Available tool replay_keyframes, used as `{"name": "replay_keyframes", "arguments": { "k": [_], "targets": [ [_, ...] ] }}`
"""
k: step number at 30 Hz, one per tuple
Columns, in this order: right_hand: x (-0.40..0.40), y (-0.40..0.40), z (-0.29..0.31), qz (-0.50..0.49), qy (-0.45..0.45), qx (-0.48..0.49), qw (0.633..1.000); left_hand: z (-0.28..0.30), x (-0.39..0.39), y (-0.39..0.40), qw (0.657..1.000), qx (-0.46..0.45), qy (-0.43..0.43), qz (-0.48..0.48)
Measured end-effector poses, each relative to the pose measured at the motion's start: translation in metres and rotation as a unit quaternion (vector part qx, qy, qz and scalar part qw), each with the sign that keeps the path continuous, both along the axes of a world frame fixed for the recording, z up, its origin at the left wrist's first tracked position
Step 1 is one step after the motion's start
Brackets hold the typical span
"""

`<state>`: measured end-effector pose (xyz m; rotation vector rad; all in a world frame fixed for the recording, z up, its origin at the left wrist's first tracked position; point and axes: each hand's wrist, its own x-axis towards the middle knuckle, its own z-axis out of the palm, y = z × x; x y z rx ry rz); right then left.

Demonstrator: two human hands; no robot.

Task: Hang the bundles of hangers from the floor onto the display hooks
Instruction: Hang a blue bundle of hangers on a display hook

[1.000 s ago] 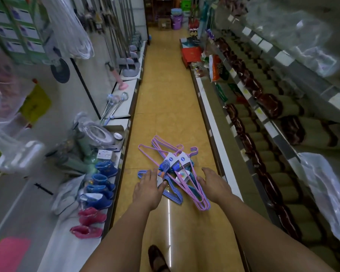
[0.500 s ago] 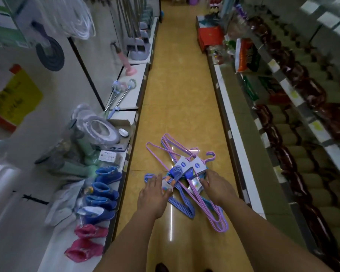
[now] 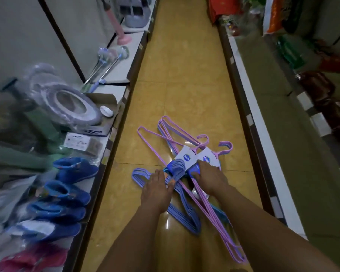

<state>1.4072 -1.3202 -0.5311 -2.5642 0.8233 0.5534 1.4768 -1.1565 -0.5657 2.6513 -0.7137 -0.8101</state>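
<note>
Your hands are down on the pile of hanger bundles lying crossed on the floor (image 3: pixel 185 79) of the aisle, between the two low shelf edges. Your left hand (image 3: pixel 157 190) rests on the blue bundle (image 3: pixel 182 214), fingers fairly straight and laid over its wires near the neck; it presses more than it grips. Your right hand (image 3: pixel 210 178) covers the neck of a purple bundle (image 3: pixel 214 216) just below the white card labels (image 3: pixel 196 158); its fingers bend over the wires, but whether they have closed round them you cannot tell from here.

The bundles overlap: purple wires run across the blue ones, and the hooks (image 3: pixel 223 149) point away from you. So settle on one bundle first. Curl the fingers fully under the neck beside the card, where the wires are tied together, rather than on a single loose wire. Lift slowly and watch for the other bundles snagging and dragging along; hold the blue one down with the left hand while the right draws the purple one free, if that is the one you take. No display hook shows in this view, so expect to look up and find one before you raise the bundle.
</note>
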Motion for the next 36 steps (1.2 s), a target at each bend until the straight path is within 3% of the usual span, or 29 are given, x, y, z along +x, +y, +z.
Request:
{"name": "replay_keyframes", "arguments": {
  "k": [9,16,21,25,28,34,36],
  "targets": [
    [0.050,-0.028,-0.166,-0.046,-0.038,0.063,0.996,-0.166,0.028,-0.044,0.999,0.008,-0.009,-0.047],
    [0.078,-0.036,-0.255,-0.124,-0.068,0.147,0.979,-0.235,0.037,-0.074,0.998,-0.016,0.019,-0.054],
    [0.089,-0.032,-0.274,-0.233,-0.122,0.264,0.928,-0.247,0.027,-0.073,0.995,-0.083,0.060,-0.018],
    [0.095,-0.028,-0.280,-0.295,-0.160,0.295,0.895,-0.248,0.027,-0.070,0.994,-0.090,0.066,-0.015],
    [0.097,-0.026,-0.277,-0.296,-0.154,0.300,0.894,-0.248,0.033,-0.067,0.991,-0.106,0.071,0.031],
    [0.095,0.003,-0.266,-0.206,-0.188,0.204,0.938,-0.233,0.042,-0.056,0.966,-0.148,0.015,0.213],
    [0.092,0.017,-0.255,-0.194,-0.195,0.206,0.939,-0.226,0.049,-0.049,0.966,-0.142,0.013,0.215]
  ]
}}
